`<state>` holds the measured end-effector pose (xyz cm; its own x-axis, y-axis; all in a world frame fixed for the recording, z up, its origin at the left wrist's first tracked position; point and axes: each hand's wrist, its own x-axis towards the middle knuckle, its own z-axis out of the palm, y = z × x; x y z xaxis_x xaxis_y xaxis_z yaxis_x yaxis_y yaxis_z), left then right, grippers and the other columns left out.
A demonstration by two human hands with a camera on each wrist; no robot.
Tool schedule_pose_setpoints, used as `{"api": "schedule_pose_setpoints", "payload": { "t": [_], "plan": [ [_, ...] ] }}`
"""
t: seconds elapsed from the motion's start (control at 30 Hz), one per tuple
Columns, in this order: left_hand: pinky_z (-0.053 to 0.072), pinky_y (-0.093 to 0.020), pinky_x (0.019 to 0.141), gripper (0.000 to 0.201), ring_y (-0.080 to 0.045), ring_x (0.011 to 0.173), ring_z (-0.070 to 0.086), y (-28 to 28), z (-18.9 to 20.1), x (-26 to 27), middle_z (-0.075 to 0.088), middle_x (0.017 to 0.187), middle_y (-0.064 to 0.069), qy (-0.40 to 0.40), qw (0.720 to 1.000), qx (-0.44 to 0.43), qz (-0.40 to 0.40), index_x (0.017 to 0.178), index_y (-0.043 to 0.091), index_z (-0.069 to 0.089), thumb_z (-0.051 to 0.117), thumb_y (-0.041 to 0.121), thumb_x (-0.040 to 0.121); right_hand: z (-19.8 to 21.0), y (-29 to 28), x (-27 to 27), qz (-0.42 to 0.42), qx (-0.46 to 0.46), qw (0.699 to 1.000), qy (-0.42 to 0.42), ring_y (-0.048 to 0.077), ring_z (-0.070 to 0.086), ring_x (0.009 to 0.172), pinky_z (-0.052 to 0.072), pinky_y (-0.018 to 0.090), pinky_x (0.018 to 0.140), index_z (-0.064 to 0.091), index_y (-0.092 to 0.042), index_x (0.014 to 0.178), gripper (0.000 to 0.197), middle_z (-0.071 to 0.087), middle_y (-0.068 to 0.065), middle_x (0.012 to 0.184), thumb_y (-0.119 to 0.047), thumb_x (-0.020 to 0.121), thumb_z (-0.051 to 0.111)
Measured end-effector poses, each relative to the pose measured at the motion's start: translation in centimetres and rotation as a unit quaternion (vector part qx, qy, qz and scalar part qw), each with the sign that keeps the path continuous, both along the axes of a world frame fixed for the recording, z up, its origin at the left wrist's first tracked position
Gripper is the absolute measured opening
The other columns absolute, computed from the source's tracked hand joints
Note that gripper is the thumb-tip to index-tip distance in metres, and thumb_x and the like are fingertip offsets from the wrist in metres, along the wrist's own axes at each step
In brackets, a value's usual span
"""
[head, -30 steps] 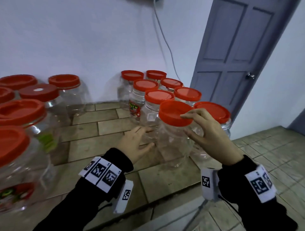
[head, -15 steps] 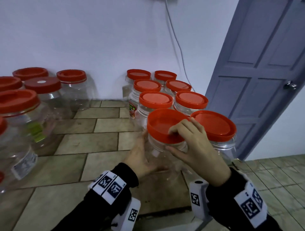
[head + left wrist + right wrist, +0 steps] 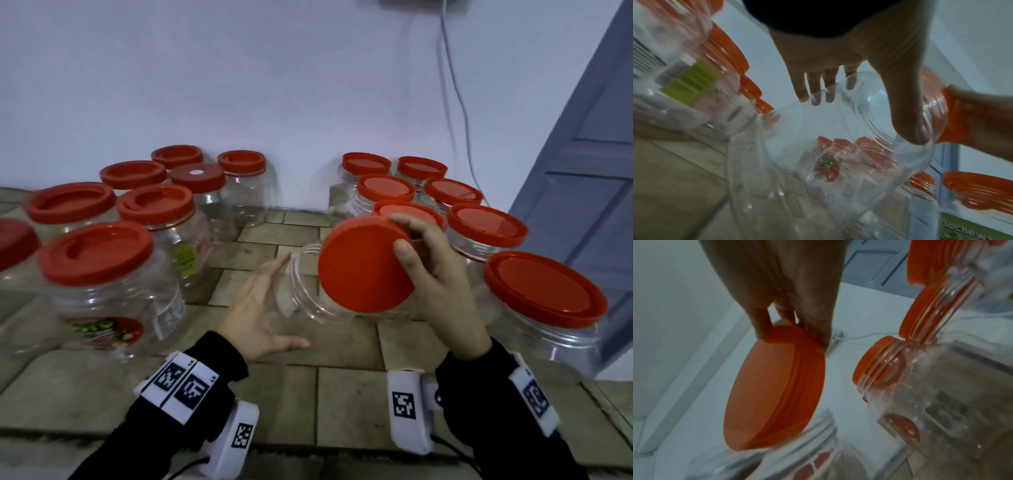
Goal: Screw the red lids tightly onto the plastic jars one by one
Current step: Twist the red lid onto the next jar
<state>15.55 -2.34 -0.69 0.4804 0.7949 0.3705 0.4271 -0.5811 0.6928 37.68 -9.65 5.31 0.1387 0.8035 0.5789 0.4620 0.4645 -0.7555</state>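
The clear plastic jar (image 3: 308, 294) is tipped over, mouth toward the camera, just in front of the lidded jars on the right (image 3: 486, 233). The left hand (image 3: 260, 308) cradles its wall, fingers spread and only lightly bent. The right hand (image 3: 442, 277) pinches the red lid (image 3: 364, 263) by its rim, held tilted at the jar's mouth, not yet seated. Empty and thin-walled, the jar looks light, smooth and easily squeezed out of round, so it is best braced broadly around the shoulder. The stiff lid is best taken around its rim.
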Motion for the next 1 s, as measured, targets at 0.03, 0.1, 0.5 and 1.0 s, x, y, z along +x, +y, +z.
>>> {"api": "schedule_pose_setpoints", "payload": {
  "t": [0.03, 0.1, 0.5, 1.0],
  "plan": [
    [0.026, -0.036, 0.109, 0.108, -0.016, 0.131, 0.028, 0.0, 0.2, -1.0, 0.029, 0.142, 0.003, 0.011, 1.000, 0.011, -0.001, 0.129, 0.044, 0.018, 0.070, 0.063, 0.036, -0.4, 0.6, -0.4, 0.003, -0.032, 0.999, 0.006, -0.003, 0.049, 0.109, 0.039, 0.006, 0.084, 0.051, -0.033, 0.118, 0.026, 0.053, -0.006, 0.123, -0.038, 0.093, 0.048],
    [0.024, -0.034, 0.108, 0.109, -0.013, 0.130, 0.027, 0.0, 0.3, -2.6, 0.026, 0.142, 0.007, 0.042, 0.999, 0.029, -0.002, 0.130, 0.051, 0.016, 0.067, 0.064, 0.034, -1.4, 2.0, -1.4, 0.003, -0.077, 0.997, 0.000, -0.001, 0.049, 0.111, 0.037, 0.005, 0.085, 0.052, -0.026, 0.120, 0.028, 0.054, -0.004, 0.124, -0.033, 0.094, 0.042],
    [0.023, -0.045, 0.110, 0.112, -0.012, 0.131, 0.024, 1.5, 0.4, -5.7, 0.021, 0.134, 0.016, 0.091, 0.996, 0.012, -0.020, 0.130, 0.045, 0.005, 0.069, 0.063, 0.040, -4.5, 5.0, -7.0, 0.003, -0.154, 0.987, 0.049, -0.001, 0.049, 0.098, 0.037, 0.016, 0.085, 0.055, -0.028, 0.107, 0.019, 0.055, -0.001, 0.114, -0.028, 0.097, 0.038],
    [0.012, -0.046, 0.112, 0.105, -0.015, 0.137, 0.015, 3.8, 0.7, -5.4, 0.015, 0.150, 0.008, 0.154, 0.983, -0.005, -0.101, 0.127, 0.056, -0.001, 0.059, 0.072, 0.042, -0.7, 2.7, -4.9, 0.112, -0.164, 0.913, -0.358, 0.005, 0.031, 0.124, 0.037, 0.016, 0.099, 0.009, -0.045, 0.139, 0.107, 0.016, -0.020, 0.136, -0.047, 0.057, 0.077]
  ]
}}
